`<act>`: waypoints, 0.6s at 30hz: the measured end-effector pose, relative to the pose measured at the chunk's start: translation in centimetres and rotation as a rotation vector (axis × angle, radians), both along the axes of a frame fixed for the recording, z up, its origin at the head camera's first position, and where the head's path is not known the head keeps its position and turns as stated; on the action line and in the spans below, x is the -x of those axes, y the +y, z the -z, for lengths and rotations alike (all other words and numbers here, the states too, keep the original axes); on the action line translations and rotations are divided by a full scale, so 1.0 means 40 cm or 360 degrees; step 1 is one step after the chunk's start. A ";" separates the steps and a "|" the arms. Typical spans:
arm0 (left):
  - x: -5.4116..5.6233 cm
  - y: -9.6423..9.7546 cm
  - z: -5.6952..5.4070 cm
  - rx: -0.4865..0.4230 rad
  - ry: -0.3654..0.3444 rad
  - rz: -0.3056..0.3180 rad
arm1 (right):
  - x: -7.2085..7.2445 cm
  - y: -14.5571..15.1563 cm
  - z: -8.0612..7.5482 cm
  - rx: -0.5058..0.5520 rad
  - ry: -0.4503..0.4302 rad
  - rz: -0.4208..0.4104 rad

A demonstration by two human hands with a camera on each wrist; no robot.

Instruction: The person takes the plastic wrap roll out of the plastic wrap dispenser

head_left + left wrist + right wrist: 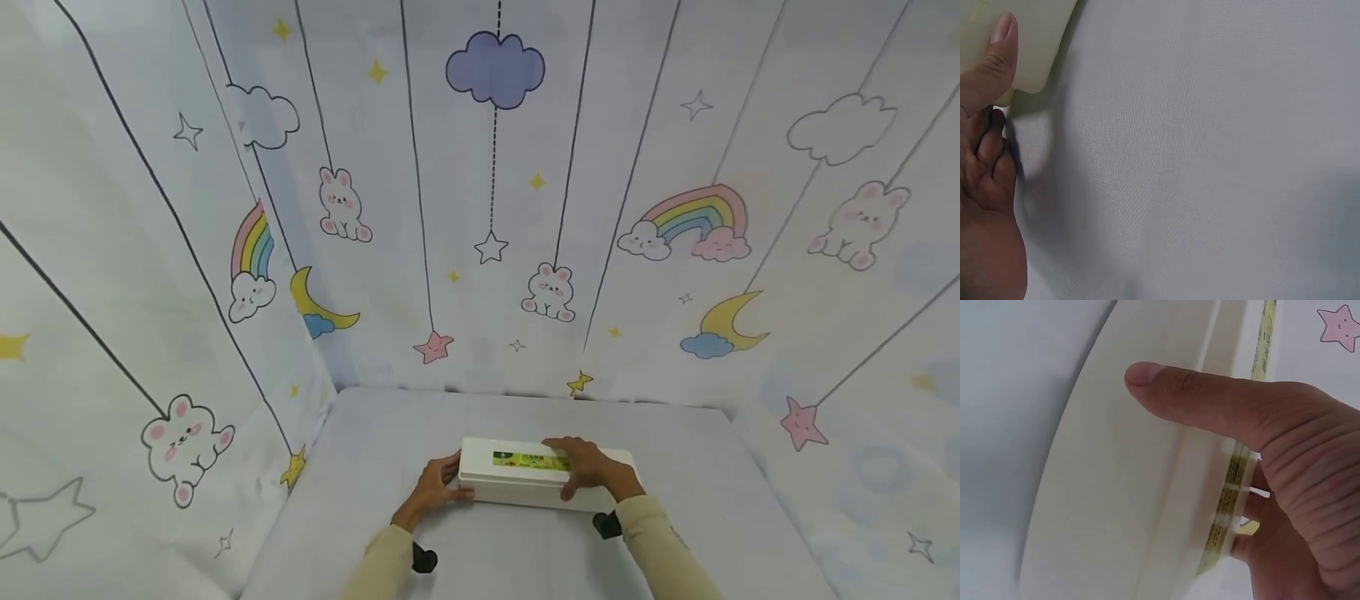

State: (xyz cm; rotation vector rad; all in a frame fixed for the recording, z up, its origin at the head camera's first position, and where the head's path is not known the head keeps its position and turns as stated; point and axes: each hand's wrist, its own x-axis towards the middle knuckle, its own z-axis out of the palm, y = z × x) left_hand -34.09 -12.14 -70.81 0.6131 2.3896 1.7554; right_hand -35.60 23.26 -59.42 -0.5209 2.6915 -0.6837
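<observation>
Pale sleeves (pixel 663 542) lead to a white box (pixel 525 482) between the desk's (pixel 390 433) side edges. The left hand (pixel 435 487) pinches its left end; the right hand (pixel 592 468) grips it, thumb in front, fingers over the top. If one slips, it could tip.

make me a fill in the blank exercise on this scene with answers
1. The left hand grips the box by its ____ end.
2. The right hand reaches over the box, its ____ on the near side.
3. Apart from its label, the box is ____ in the head view.
4. In the right wrist view, the printed pink shape is a ____.

Missing words: left; thumb; white; star
</observation>
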 end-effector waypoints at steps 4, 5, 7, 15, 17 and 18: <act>0.003 0.002 -0.002 -0.0009 0.0026 0.0013 | 0.003 0.007 -0.001 -0.0016 -0.0020 0.0007; 0.003 0.002 0.001 -0.0011 0.0027 0.0015 | 0.003 0.009 0.001 -0.0017 -0.0017 0.0002; 0.005 0.003 0.005 -0.0034 -0.0005 0.0011 | 0.005 0.012 0.008 0.0006 -0.0010 0.0013; 0.007 0.003 0.017 -0.0139 -0.0101 0.0017 | 0.015 0.017 0.036 0.0096 0.0073 0.0005; -0.003 0.004 0.004 -0.0123 -0.0081 0.0010 | 0.009 0.013 0.030 0.0103 0.0065 0.0028; -0.007 0.005 -0.002 -0.0104 -0.0053 0.0002 | 0.006 0.010 0.025 0.0106 0.0062 0.0037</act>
